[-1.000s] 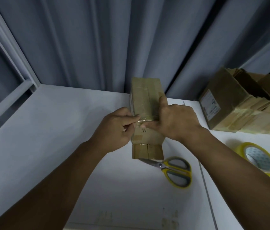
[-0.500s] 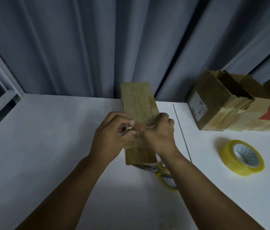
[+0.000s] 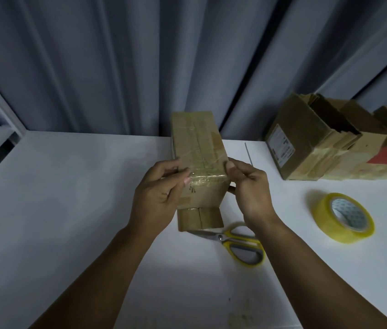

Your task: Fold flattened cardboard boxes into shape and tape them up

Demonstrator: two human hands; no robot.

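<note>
The cardboard box point(image 3: 197, 143) sits between the left hand point(image 3: 159, 198) and right hand point(image 3: 249, 186), each gripping a side, thumbs apparently pressing a clear tape strip point(image 3: 208, 180) down, with scissors point(image 3: 235, 241) under the right wrist and the tape roll point(image 3: 343, 218) farther right on the worktop point(image 3: 69, 186).

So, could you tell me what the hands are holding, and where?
The long brown cardboard box: the left hand grips its left edge, the right hand its right edge, beside the clear tape strip.

Dim and bluish overall, brightest on the white table point(image 3: 187, 276) toward its front edge. Glints faintly along the tape strip point(image 3: 208, 180). Bends straight lines at the corners; looks slightly soft throughout.
</note>
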